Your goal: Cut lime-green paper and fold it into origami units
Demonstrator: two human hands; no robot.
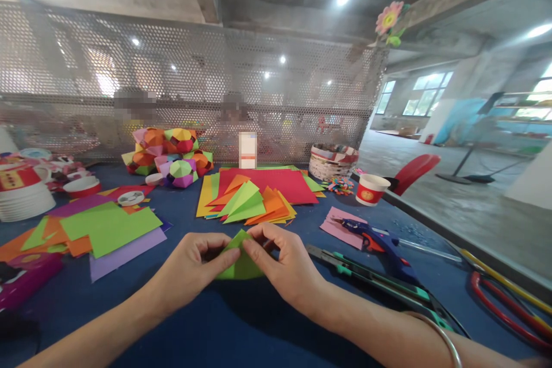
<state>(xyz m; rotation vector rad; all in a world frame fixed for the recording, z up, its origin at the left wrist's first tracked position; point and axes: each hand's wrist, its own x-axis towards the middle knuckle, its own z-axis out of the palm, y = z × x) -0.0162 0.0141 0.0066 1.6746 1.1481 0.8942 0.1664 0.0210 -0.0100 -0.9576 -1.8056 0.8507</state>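
Note:
A small green folded paper (pixel 241 267) is held up between both hands, just above the blue table near its front middle. My left hand (pixel 196 261) pinches its left side near the top, thumb in front. On the right side my right hand (pixel 282 259) pinches the same paper, its thumb close to the left one. Behind the hands, folded green pieces (pixel 245 202) and orange pieces (pixel 273 205) fan out over a stack of red sheets (pixel 287 186).
Loose coloured sheets (pixel 116 227) lie at the left. A glue gun (pixel 379 238), a cutter (pixel 379 282) and red-handled scissors (pixel 504 307) lie at the right. Farther back are paper balls (pixel 181 172), a basket (pixel 332 162) and a paper cup (pixel 371 190).

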